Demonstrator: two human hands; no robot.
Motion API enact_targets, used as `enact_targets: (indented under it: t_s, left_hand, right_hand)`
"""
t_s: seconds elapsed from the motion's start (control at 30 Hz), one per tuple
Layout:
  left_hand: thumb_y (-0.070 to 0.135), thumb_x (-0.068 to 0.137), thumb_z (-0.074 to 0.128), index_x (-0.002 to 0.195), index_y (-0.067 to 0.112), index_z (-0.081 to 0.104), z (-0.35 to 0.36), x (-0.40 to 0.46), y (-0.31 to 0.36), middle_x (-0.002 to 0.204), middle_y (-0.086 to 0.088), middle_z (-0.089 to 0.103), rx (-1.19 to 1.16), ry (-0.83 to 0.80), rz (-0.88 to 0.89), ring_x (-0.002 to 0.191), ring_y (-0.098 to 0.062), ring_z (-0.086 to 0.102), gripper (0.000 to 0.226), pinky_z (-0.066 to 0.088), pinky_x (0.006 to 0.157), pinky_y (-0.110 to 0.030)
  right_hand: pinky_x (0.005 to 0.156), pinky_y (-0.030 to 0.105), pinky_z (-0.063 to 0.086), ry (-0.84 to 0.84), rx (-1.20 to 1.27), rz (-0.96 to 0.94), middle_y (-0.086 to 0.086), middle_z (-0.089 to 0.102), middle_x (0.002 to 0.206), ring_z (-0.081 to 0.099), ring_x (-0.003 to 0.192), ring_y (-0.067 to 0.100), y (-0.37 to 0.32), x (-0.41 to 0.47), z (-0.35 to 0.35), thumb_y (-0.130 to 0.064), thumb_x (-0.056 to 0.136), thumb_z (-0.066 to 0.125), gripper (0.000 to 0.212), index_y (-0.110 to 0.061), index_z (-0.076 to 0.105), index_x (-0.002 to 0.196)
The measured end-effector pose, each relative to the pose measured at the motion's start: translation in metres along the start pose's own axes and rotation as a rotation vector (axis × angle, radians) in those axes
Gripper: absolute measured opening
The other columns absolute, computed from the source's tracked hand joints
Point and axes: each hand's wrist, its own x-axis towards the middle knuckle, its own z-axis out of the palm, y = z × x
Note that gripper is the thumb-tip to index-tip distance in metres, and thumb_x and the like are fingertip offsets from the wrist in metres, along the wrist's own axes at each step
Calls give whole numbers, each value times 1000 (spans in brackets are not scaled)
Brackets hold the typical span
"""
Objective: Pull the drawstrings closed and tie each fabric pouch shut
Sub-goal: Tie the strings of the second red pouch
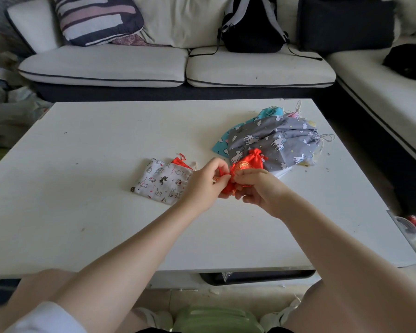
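both hands [228,181] are pinching the small red satin drawstring pouch [240,168] above the white table [82,188], best tugging cords evenly before knotting.

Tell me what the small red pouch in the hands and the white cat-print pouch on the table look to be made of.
The small red pouch with gold embroidery looks like satin or brocade: it has a glossy sheen and a shiny gold motif. The flat white cat-print pouch looks like matte woven cotton: no shine, with a printed pattern. Both are judged by look only.

Both hands, left hand [203,181] and right hand [257,188], are pinching a small red pouch [228,186] just right of the cat-print pouch [162,181].
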Motion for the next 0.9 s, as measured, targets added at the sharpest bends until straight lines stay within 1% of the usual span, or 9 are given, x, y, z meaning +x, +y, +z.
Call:
enact_targets:
  t_s: [0.27,0.37,0.5,0.57,0.63,0.7,0.77,0.8,0.9]
  left_hand:
    - [14,87,61,82,7,59,1,-5,5,74,-8,70,58,35,27,67,-23,69,9,57,73,-44]
    - [12,89,58,79,5,58,0,-5,3,71,-11,68,161,48,152,64,-27,65,12,55,67,-45]
    - [25,90,42,77,8,46,1,-3,-5,69,-13,64,348,68,283,65,-33,62,22,50,59,-46]
    - [26,90,41,79,15,42,3,0,-11,74,-11,63,287,126,194,70,-32,64,16,52,64,-45]
    - [22,92,45,77,18,42,3,5,-11,77,-2,57,135,216,-10,80,-31,63,15,52,76,-41]
    - [19,91,47,78,20,45,8,7,-8,80,5,52,-197,234,-222,85,-34,65,14,53,85,-47]
    - [9,97,39,85,9,42,14,3,-1,79,12,48,-486,216,-364,81,-37,67,12,54,85,-46]
    - [7,98,36,86,6,40,16,3,3,79,11,50,-546,220,-405,80,-38,67,12,55,85,-43]
    - [10,99,35,82,10,40,17,5,3,89,-10,63,-552,196,-422,74,-35,70,17,59,77,-36]
  right_hand:
    - [46,19,39,21,-22,-19,12,59,70,55,53,14,0,2,1,-3,88,52,17,-6,63,75]
    - [45,18,40,19,44,-24,11,60,71,55,51,12,1,1,0,-6,89,55,17,-5,62,74]
    - [48,16,42,-16,95,-36,7,61,71,55,51,9,1,2,1,-8,89,56,13,-5,61,78]
    - [50,16,44,-21,104,-41,6,60,70,56,53,10,2,2,3,-6,90,55,12,-11,60,80]
    - [50,17,47,34,154,-49,6,58,69,55,57,14,3,3,4,2,89,53,20,-15,56,78]
    - [50,19,49,120,170,-66,4,53,68,52,57,16,4,4,3,9,86,51,27,-15,51,74]
    - [54,23,48,191,119,-82,4,48,63,49,52,15,5,6,4,12,84,50,31,-15,47,69]
    - [54,24,47,219,95,-91,4,47,61,48,49,15,5,7,5,13,83,50,32,-15,45,68]
    - [50,22,45,266,34,-121,5,46,59,46,43,12,9,9,7,15,82,49,33,-13,43,65]
